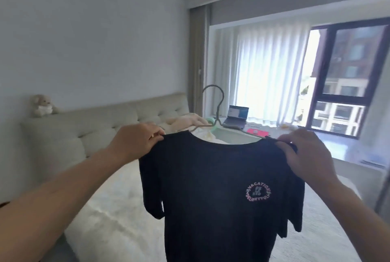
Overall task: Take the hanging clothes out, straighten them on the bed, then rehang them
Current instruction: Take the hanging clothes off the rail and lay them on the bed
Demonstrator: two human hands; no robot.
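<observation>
T-shirt (219, 190), black with a round pink print on the chest, hangs on a thin hanger (217, 111) held up over the bed (109, 215). Its long axis runs straight down, collar up, hook pointing up. Left hand (135, 139) pinches one shoulder in its fingers; right hand (306, 152) grips the other shoulder.

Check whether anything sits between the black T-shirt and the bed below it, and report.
Nothing visible does. The black T-shirt hangs on its hanger, with the left hand and right hand each pinching a shoulder. The bed below shows only bare cover; the pale clothes lie farther back, near the headboard.
</observation>
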